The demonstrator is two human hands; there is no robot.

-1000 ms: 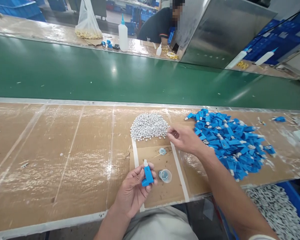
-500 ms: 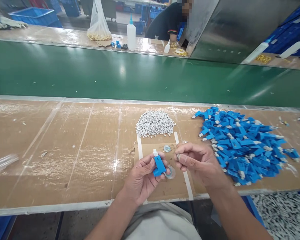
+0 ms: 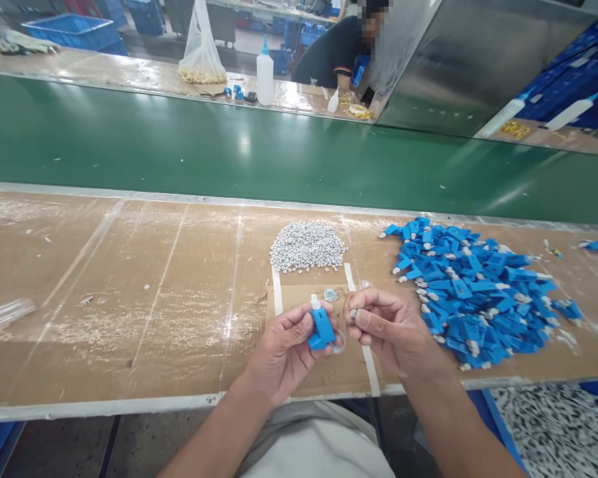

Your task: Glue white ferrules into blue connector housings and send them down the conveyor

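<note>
A blue plastic piece with a white tip [image 3: 321,328] is gripped between the thumb and fingers of my left hand [image 3: 286,348], white end pointing away from me. My right hand [image 3: 391,328], just to the right, pinches a small grey-white piece [image 3: 353,313] between thumb and forefinger. The two hands are apart. Behind the left fingers a clear round dish [image 3: 339,342] is partly hidden. A smaller clear disc [image 3: 330,295] lies beyond the hands on a cardboard sheet [image 3: 303,295]. Farther off sits a heap of small grey-white pieces [image 3: 306,245].
A large pile of blue pieces with white tips [image 3: 478,285] covers the table's right side. Beyond the table runs a green belt [image 3: 179,146]. Across it stand a white bottle [image 3: 265,76] and a plastic bag [image 3: 202,56], near a person [image 3: 323,56]. A blue bin [image 3: 503,425] is below, right.
The blue piece in my left hand has shifted slightly right, and my right hand slightly left, so they are a little closer. The whole view has tilted a little.
</note>
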